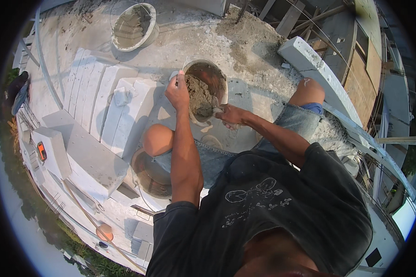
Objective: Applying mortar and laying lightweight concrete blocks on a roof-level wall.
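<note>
A bucket [223, 83] stands tilted in front of me, with thick grey-brown mortar [198, 94] heaped inside it. My left hand [178, 93] is closed at its left rim, pinching the thin wire bail that rises over the far side. At the near right rim, my right hand [231, 116] is wrapped round a pale, mortar-smeared tool handle [217, 111]. The tool's working end is hidden by mortar and the rim, so its kind cannot be made out.
White blocks [90, 87] stand in a row to the left, beside a block with an orange tool [42, 151]. Another mortar bucket [134, 27] is at the far left. A dark bucket [152, 175] sits by my left knee. A long white beam [326, 76] lies right, near boards.
</note>
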A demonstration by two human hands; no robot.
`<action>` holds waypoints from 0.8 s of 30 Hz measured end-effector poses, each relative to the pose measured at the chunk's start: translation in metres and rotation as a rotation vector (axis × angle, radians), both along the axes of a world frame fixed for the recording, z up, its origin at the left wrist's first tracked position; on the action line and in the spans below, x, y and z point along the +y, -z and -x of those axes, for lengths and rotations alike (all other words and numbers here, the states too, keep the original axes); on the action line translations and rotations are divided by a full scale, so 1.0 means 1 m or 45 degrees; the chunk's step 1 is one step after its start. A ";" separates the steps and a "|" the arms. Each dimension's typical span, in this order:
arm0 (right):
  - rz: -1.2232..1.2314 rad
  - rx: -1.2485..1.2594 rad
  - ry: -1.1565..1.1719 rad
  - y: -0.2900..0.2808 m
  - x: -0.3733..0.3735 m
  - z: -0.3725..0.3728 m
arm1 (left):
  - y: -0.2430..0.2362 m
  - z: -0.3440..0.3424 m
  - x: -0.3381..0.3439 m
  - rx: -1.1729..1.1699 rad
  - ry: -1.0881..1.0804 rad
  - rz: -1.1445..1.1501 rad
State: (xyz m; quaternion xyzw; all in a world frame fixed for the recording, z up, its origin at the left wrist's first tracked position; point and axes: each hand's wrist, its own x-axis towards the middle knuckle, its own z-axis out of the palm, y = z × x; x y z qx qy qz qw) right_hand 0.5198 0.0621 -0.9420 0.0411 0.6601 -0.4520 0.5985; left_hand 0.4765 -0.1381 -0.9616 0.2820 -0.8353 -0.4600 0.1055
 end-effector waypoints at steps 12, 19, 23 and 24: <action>0.222 -0.309 0.505 -0.045 0.007 0.005 | -0.008 0.006 -0.003 0.009 0.022 -0.020; -0.597 1.252 -0.433 -0.028 -0.001 -0.016 | -0.014 0.013 0.005 -0.034 0.111 0.029; -0.562 1.164 -0.639 -0.007 0.001 -0.039 | 0.000 0.007 0.000 -0.091 0.034 0.033; -0.530 1.155 -0.725 -0.021 0.011 -0.043 | -0.003 0.004 -0.004 -0.054 0.003 0.035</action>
